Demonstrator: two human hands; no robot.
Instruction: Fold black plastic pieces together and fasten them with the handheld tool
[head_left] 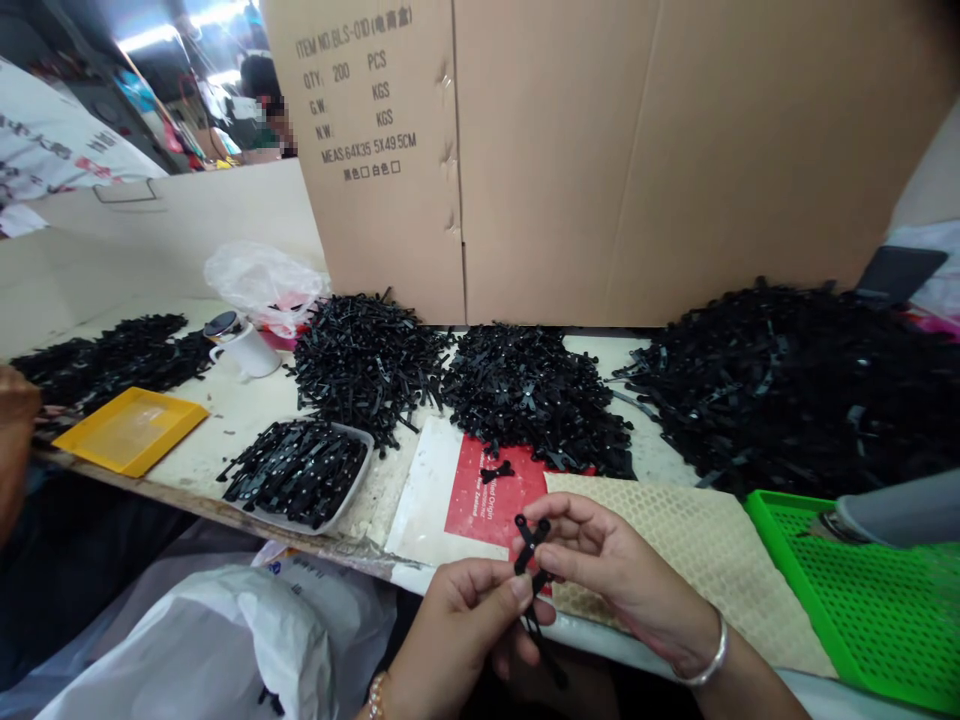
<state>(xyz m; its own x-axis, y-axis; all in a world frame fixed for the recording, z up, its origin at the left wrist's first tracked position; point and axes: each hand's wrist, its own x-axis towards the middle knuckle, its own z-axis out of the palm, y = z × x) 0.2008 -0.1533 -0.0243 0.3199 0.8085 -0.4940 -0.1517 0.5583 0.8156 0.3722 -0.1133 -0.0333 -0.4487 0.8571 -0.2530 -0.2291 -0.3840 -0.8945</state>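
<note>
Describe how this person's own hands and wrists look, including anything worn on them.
The left hand wears a gold-toned bracelet at the wrist, only partly in view. The right hand has a smooth, silver-coloured bangle. The fingers are ungloved, and no sleeves show.

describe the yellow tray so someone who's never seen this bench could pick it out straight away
Start from the big printed cardboard sheet and go left along the bench, past the white mug. Near the front edge sits a shallow, square-cornered yellow tray. Unlike the pale tub heaped with black parts beside it, it is bright yellow and holds no pile.
</note>
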